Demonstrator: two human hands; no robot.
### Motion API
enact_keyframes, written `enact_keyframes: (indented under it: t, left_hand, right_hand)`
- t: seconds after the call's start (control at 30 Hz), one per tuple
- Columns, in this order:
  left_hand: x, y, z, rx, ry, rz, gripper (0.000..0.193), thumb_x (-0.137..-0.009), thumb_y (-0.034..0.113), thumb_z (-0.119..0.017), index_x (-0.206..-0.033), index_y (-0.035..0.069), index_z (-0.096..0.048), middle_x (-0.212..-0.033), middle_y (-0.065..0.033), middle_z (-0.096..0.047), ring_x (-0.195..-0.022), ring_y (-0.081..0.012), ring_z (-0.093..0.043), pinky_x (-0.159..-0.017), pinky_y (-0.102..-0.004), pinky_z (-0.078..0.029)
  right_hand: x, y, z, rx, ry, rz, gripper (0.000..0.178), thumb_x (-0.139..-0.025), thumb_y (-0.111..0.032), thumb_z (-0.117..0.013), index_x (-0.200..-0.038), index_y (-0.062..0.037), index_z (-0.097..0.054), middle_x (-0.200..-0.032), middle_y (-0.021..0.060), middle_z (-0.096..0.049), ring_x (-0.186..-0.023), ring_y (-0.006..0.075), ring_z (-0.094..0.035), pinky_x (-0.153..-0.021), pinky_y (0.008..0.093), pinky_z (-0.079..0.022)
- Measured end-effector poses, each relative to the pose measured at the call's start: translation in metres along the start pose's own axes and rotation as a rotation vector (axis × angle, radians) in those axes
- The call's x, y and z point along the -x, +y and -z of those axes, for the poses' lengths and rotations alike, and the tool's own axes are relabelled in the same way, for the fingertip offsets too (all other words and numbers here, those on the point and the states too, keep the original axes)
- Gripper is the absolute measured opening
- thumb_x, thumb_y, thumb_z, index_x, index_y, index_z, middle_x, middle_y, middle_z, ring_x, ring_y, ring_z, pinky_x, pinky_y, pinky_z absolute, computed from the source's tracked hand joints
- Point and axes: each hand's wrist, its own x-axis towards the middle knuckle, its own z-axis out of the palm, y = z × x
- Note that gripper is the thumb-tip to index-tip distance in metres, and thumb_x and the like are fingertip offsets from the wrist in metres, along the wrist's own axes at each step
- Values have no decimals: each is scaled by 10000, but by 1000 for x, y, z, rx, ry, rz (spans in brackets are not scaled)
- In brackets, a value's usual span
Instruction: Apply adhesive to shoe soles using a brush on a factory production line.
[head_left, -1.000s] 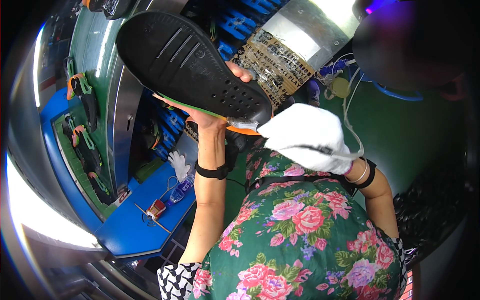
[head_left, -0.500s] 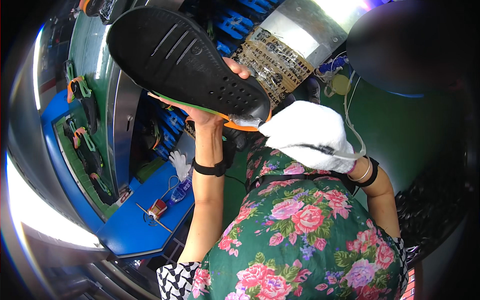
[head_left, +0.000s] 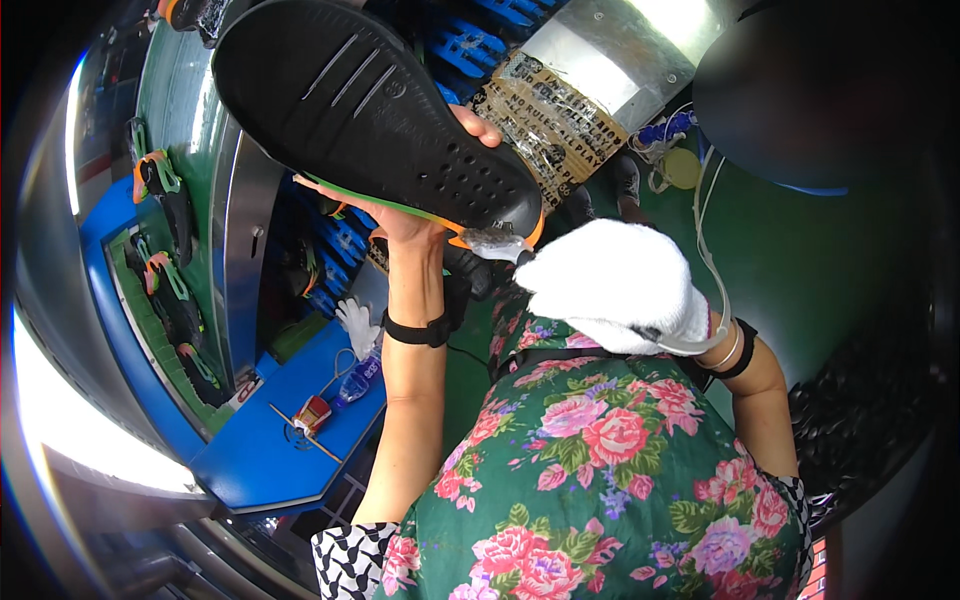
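Note:
My left hand [head_left: 405, 222], bare, is closed around the narrower end of a large black shoe sole [head_left: 320, 105]. Slots and small holes mark the face turned toward me, and orange and green show along its edge. In a white towelling glove, my right hand [head_left: 612, 285] is closed on a small brush [head_left: 492, 243]. Its pale, flattened tip touches the sole's orange edge, while most of its handle is hidden in the glove. A thin pale hose [head_left: 690, 347] passes by the right wrist.
At left, a blue bench [head_left: 270, 465] carries a bottle [head_left: 355, 384], white gloves [head_left: 357, 325] and a small red container [head_left: 311, 414]. Black shoes with orange and green trim [head_left: 172, 285] sit on a green conveyor. Ahead is a taped cardboard piece [head_left: 555, 125] beside blue racks [head_left: 480, 55].
My right hand has moved slightly down, and the brush tip has shifted a little along the edge. The sole is raised slightly in my left hand.

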Motion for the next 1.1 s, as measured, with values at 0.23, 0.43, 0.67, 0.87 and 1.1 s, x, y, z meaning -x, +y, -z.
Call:
enact_keyframes:
  t: [0.23,0.43,0.67,0.87,1.1]
  left_hand:
    - [1,-9,10,45,23,-18,1393,-567,1096,-110,-1249,-38,-547,-1049,-246,-668,-912,-362,-659,-842,-494,-556]
    - [0,-7,10,-31,-52,-34,1298,-660,1065,-201,-1218,-48,-567,-1071,-189,-634,-962,-308,-613,-932,-489,-462]
    - [3,-12,6,-4,-3,-25,1279,-658,1065,-230,-1193,-41,-586,-1032,-186,-642,-948,-303,-623,-933,-493,-463]
    - [-1,-11,11,-116,-75,-55,1190,-710,1033,-302,-1145,-26,-628,-1051,-158,-647,-961,-289,-624,-934,-481,-457]
    - [-4,-10,5,-127,-120,-89,1068,-812,952,-356,-1165,-15,-643,-1087,-139,-646,-1016,-278,-623,-951,-479,-452]
  right_hand:
    - [-13,-14,-7,39,18,46,291,-826,-31,-769,-1113,-77,-765,-1114,72,-766,-971,261,-730,-825,382,-597]
    - [-9,-14,13,96,0,-13,286,-796,-40,-787,-1069,-122,-790,-1094,56,-773,-963,259,-734,-825,361,-595]
    - [-9,-12,-1,38,15,35,258,-806,-26,-755,-1043,-121,-790,-1092,66,-775,-970,254,-737,-820,357,-598]
    - [-7,-12,23,71,-23,-65,272,-800,-24,-758,-1045,-138,-797,-1099,58,-776,-980,240,-737,-833,346,-589]
    - [6,-7,11,70,-34,-3,253,-837,-51,-737,-1077,-117,-783,-1139,72,-767,-1001,262,-726,-833,365,-594]
